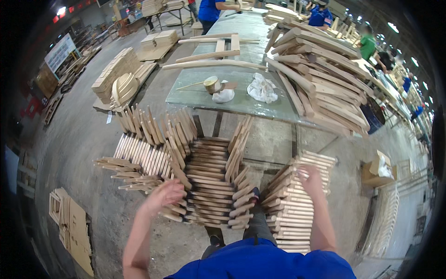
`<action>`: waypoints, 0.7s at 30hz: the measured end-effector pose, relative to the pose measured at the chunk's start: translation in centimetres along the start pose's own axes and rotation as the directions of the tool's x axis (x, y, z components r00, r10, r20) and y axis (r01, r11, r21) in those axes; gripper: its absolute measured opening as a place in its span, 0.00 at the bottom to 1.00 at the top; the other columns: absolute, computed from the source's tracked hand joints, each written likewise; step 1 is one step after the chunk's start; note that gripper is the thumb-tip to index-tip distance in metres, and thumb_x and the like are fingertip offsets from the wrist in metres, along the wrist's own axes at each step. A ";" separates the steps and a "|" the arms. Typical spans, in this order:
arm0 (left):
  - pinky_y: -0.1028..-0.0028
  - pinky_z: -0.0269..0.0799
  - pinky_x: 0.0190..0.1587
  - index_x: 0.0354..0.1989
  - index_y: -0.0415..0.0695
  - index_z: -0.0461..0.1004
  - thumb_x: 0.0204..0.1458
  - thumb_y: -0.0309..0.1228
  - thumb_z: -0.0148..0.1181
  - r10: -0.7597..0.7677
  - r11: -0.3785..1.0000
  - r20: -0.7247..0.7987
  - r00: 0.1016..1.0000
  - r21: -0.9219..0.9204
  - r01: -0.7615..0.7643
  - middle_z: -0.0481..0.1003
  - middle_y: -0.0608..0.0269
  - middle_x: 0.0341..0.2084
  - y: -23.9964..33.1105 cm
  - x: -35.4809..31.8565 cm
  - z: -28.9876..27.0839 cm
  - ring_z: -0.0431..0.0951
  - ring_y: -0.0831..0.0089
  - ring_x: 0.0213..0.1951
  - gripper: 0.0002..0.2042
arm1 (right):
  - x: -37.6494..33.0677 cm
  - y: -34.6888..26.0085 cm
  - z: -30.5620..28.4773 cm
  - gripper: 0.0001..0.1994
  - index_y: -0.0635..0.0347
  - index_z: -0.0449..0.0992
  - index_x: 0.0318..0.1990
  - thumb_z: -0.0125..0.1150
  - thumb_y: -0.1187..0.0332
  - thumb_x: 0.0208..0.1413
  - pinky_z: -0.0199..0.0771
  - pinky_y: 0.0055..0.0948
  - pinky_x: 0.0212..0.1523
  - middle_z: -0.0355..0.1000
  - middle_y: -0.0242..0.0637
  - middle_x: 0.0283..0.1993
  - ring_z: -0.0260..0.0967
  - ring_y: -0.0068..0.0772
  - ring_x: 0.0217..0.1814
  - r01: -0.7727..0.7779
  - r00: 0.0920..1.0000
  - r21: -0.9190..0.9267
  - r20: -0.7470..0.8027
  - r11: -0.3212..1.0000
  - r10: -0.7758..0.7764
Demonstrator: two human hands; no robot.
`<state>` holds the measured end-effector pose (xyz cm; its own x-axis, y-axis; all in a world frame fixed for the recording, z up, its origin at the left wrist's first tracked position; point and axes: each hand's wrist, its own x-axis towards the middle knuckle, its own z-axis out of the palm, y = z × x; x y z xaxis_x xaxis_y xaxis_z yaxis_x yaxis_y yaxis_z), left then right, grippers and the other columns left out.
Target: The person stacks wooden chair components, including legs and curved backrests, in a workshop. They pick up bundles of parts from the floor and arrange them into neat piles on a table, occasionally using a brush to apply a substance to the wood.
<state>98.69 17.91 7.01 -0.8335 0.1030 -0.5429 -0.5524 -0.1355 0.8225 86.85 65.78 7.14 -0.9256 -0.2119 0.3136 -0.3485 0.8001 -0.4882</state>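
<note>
My left hand (168, 193) is held over the stacked wooden frames (211, 179) in front of me, beside their upright legs, fingers loosely apart and nothing seen in them. These frames are nested in a long row, their pale rungs and posts packed close together. On my right, my right hand (310, 179) reaches over a second stack of pale wooden ladder-like pieces (295, 209). Its fingers are blurred against the rungs, so whether they grip one cannot be made out. Another nested stack of frames (144, 153) stands to the left.
A plastic-covered table (186, 95) ahead bears a small pot with a brush (212, 84), a crumpled white cloth (262, 88) and an assembled wooden frame (226, 46). Curved wooden parts (320, 74) are heaped at its right. A cardboard box (378, 169) stands on the floor; other people work beyond.
</note>
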 end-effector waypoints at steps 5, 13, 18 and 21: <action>0.64 0.65 0.48 0.56 0.45 0.57 0.55 0.45 0.45 -0.195 0.953 0.233 0.953 -0.187 0.240 0.67 0.58 0.50 -11.8 -5.8 3.2 0.68 0.63 0.50 0.24 | -15.4 -4.1 -0.1 0.21 0.54 0.74 0.45 0.57 0.53 0.45 0.65 0.37 0.50 0.72 0.43 0.43 0.67 0.47 0.47 -0.229 0.670 -0.127 0.699 0.965 0.251; 0.72 0.63 0.49 0.55 0.47 0.60 0.57 0.39 0.45 -0.282 0.952 0.712 0.643 0.292 0.094 0.66 0.63 0.50 -16.1 -7.6 18.2 0.68 0.71 0.49 0.19 | -30.4 -9.8 -9.3 0.20 0.58 0.72 0.46 0.55 0.57 0.46 0.67 0.38 0.46 0.72 0.48 0.39 0.68 0.48 0.44 -0.480 0.836 -0.076 0.262 0.874 0.482; 0.73 0.63 0.46 0.54 0.47 0.61 0.57 0.36 0.44 -0.394 0.831 0.677 0.622 0.551 -0.073 0.67 0.65 0.50 -20.4 -10.9 20.7 0.68 0.75 0.47 0.17 | -48.9 -11.6 -10.3 0.20 0.58 0.72 0.45 0.55 0.56 0.47 0.66 0.37 0.48 0.71 0.48 0.42 0.68 0.47 0.46 -0.820 0.478 -0.221 0.240 0.528 0.845; 0.75 0.63 0.44 0.53 0.49 0.62 0.55 0.37 0.46 -0.540 0.709 0.502 0.676 0.704 0.043 0.68 0.66 0.49 -24.6 -13.1 19.5 0.68 0.74 0.46 0.17 | -60.2 -12.8 -6.3 0.21 0.58 0.72 0.45 0.55 0.55 0.47 0.66 0.36 0.48 0.71 0.48 0.42 0.68 0.47 0.46 -0.880 0.314 -0.248 0.337 0.406 0.888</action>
<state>123.40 39.09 -2.81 -0.2593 0.6378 -0.7252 -0.4195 0.6020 0.6794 147.99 71.85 -0.39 -0.6499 0.4545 -0.6091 0.7095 0.6501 -0.2720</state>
